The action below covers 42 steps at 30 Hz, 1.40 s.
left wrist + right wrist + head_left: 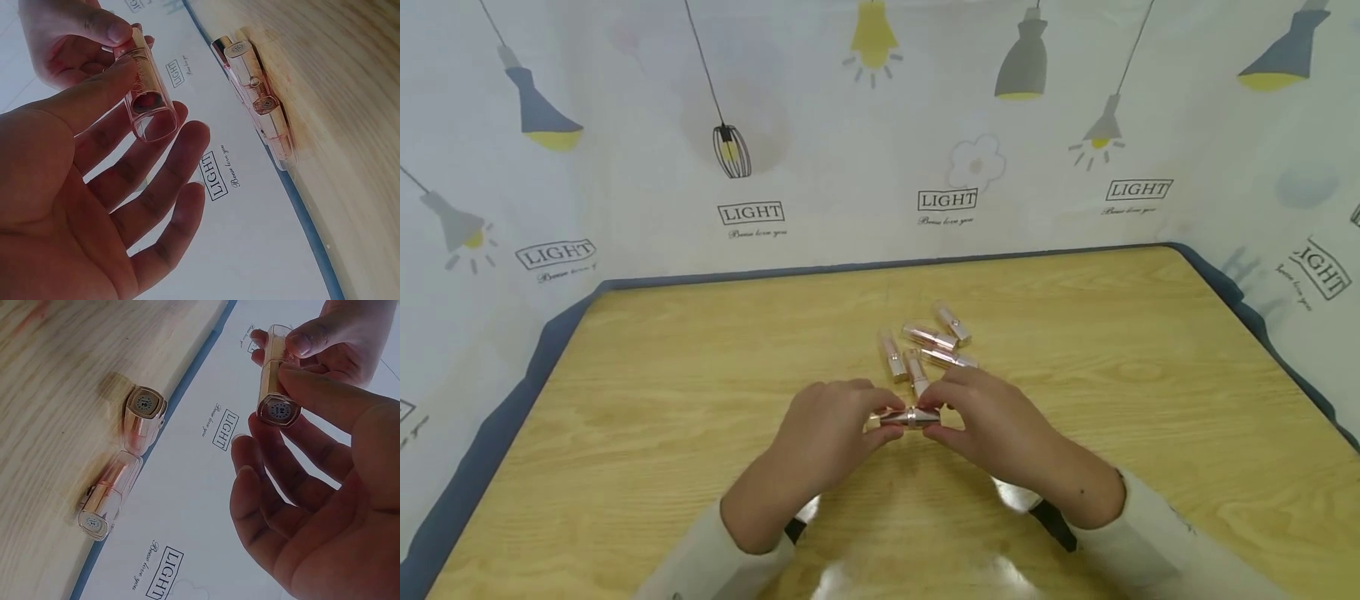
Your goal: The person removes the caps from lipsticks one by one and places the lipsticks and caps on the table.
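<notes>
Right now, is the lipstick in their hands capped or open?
Capped: the lipstick wears its clear cap, pinched by the left hand; the right hand holds its base.

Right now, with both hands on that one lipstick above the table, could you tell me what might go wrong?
1. The left hand and right hand pinch the lipstick by fingertips only; pulled apart, a half might slip and drop.
2. Five loose lipsticks lie just beyond the hands on the table; a dropped piece or a knuckle could send them rolling.

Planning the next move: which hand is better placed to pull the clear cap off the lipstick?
Left, likely. The left hand already pinches the clear cap, while the right hand grips the lipstick by its gold base.
</notes>
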Each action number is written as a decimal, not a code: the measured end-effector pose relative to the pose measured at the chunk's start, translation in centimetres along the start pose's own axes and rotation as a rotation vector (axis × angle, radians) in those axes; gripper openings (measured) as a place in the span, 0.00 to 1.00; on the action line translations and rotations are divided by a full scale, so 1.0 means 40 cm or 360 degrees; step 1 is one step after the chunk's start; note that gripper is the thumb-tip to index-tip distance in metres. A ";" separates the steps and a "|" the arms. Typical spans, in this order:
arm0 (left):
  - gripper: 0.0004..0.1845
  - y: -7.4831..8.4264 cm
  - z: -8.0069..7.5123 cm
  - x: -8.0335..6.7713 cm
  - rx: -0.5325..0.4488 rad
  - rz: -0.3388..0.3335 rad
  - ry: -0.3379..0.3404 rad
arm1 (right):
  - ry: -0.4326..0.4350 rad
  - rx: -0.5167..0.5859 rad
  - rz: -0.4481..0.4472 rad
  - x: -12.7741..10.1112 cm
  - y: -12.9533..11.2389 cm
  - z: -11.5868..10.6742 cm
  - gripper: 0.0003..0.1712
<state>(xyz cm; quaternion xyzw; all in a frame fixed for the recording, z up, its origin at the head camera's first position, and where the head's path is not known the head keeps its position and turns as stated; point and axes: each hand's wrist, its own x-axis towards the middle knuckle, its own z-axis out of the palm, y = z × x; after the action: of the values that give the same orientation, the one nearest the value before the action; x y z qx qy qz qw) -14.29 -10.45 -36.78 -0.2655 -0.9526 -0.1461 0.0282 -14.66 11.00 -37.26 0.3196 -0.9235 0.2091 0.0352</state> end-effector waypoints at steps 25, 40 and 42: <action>0.09 0.001 -0.014 -0.001 -0.0095 -0.0022 -0.0103 | -0.0070 0.0088 -0.0038 -0.003 0.002 -0.017 0.11; 0.10 0.004 -0.028 0.001 -0.0121 -0.0023 -0.0109 | -0.0083 0.0048 -0.0040 -0.007 -0.001 -0.033 0.12; 0.10 0.004 -0.027 0.000 -0.0098 -0.0020 -0.0089 | -0.0081 0.0053 -0.0043 -0.007 0.000 -0.032 0.12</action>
<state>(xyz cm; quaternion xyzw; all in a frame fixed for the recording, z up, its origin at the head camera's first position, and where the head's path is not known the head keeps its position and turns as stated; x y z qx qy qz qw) -14.23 -10.63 -35.71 -0.2641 -0.9497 -0.1680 -0.0076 -14.52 11.69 -36.15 0.3378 -0.9161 0.2158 0.0093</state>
